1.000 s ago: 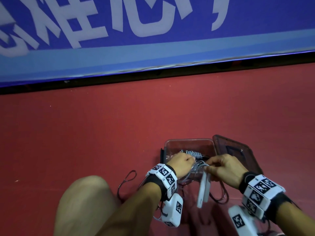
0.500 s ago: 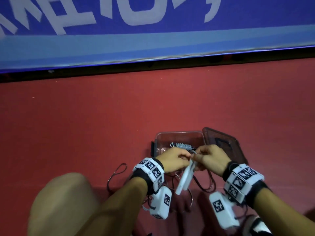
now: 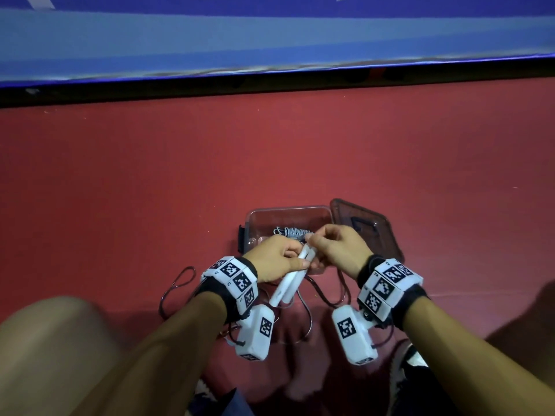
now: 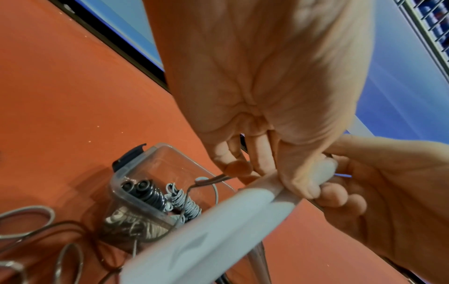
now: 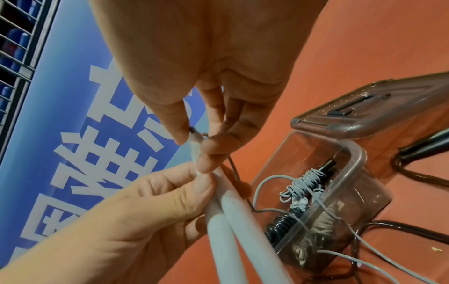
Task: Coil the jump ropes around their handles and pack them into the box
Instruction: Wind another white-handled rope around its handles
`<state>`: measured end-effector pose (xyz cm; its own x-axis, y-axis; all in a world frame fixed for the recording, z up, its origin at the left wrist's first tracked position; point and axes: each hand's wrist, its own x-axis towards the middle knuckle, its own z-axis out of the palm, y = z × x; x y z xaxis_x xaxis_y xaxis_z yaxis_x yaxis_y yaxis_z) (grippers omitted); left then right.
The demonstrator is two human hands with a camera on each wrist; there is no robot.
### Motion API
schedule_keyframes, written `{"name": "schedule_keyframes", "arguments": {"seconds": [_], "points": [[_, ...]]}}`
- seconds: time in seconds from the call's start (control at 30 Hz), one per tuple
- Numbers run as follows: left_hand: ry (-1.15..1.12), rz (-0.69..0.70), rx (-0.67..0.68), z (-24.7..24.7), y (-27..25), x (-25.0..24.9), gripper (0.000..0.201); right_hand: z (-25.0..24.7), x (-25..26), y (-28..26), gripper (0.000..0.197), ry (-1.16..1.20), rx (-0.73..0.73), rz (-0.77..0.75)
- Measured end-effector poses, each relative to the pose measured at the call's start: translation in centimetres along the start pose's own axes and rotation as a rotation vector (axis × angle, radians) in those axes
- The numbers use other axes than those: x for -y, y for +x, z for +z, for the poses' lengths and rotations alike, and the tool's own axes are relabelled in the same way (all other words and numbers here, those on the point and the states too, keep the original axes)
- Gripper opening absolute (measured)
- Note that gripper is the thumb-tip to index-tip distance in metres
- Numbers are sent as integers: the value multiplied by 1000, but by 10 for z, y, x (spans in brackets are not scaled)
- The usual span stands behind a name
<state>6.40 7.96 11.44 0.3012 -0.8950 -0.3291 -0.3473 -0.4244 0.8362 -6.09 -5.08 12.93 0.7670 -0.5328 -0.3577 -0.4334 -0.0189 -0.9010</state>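
Both hands have drawn closer together since a second ago, and the pair of white handles (image 3: 289, 276), which hung loose below the right hand then, is now gripped side by side. Fingers and thumb of the left hand (image 3: 274, 258) curl round the upper part of the handles, whose lower ends slant down toward the person, just in front of the box (image 3: 288, 213). At the top of the handles the right hand (image 3: 336, 249) pinches the tip between thumb and fingertips (image 5: 206, 165), where a thin dark cord (image 5: 234, 169) leaves the handle. The handles are smooth, pale and slightly tapered, and they lie touching along their length. Loops of dark rope (image 3: 177, 285) trail over the red floor (image 3: 270, 151) near the person's wrists. The box is clear plastic with a black clip on its left wall; it stands open on the floor just beyond the hands. Inside it lie a grey rope coiled tightly round its handles (image 4: 187, 201) and, beside it, a black coiled bundle (image 4: 148, 192). A smoky brown lid (image 3: 365, 228) rests against the right side of the box, and a blue banner (image 3: 270, 37) runs along the far edge of the floor.
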Motion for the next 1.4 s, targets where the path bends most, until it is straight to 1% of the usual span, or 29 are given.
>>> {"name": "schedule_keyframes", "arguments": {"seconds": [0.07, 0.1, 0.13, 0.17, 0.2, 0.23, 0.27, 0.3, 0.4, 0.5, 0.53, 0.6, 0.63, 0.73, 0.8, 0.87, 0.93, 1.03, 1.1, 1.17, 1.3, 1.4], "points": [[-9, 12, 15, -1, 1, 0, 19, -2, -3, 3, 35, -56, -64, -44], [-11, 15, 22, -1, 1, 0, 13, -4, -5, 4, 29, -103, -89, -92], [-11, 24, 30, -2, 1, 1, 10, -5, -4, 3, 15, -147, -95, -134], [-20, 22, 33, -2, 2, 2, 8, -8, -6, 5, 13, -174, -94, -161], [-45, 24, 35, -3, 3, 3, 5, -9, -7, 7, 27, -197, -95, -168], [-81, 23, 30, -4, 3, 2, 5, -9, -7, 6, 37, -224, -88, -164], [-121, 33, 23, -6, 3, 1, 8, -9, -8, 7, 42, -233, -71, -160], [-158, 40, 9, -6, 4, 0, 9, -10, -9, 8, 41, -226, -48, -160], [-232, 43, -57, -10, 5, -2, 14, -12, -11, 10, 22, -199, 17, -140], [-262, 57, -105, -11, 5, 0, 17, -11, -16, 12, 11, -166, 62, -142], [-282, 55, -117, -11, 5, 1, 16, -11, -18, 13, 11, -198, 67, -148], [-338, 43, -133, -10, 4, 2, 15, -9, -21, 13, 27, -326, 82, -160], [-363, 40, -133, -9, 4, 2, 14, -9, -22, 13, 29, -346, 93, -162], [-426, 54, -112, -8, 2, 2, 12, -7, -25, 14, 19, -298, 85, -169], [-478, 48, -116, -8, 2, 2, 11, -5, -25, 13, 14, -260, 104, -149], [-526, 39, -121, -8, 2, 2, 13, -3, -27, 11, 19, -213, 109, -141], [-561, 42, -121, -8, 3, 1, 13, -4, -24, 7, 28, -257, 104, -167], [-573, 40, -122, -8, 2, 1, 15, -3, -23, 2, 37, -297, 175, -176], [-582, 50, -117, -7, 2, 2, 16, 0, -25, 3, 36, -341, 227, -173], [-589, 55, -142, -7, 0, 3, 14, 4, -28, 5, 30, -364, 256, -168], [-577, 47, -153, -6, -3, 0, 15, 6, -25, 5, 26, -505, 238, -197], [-548, 26, -160, -4, -6, -2, 14, 5, -23, 4, 29, -553, 195, -213]]}}
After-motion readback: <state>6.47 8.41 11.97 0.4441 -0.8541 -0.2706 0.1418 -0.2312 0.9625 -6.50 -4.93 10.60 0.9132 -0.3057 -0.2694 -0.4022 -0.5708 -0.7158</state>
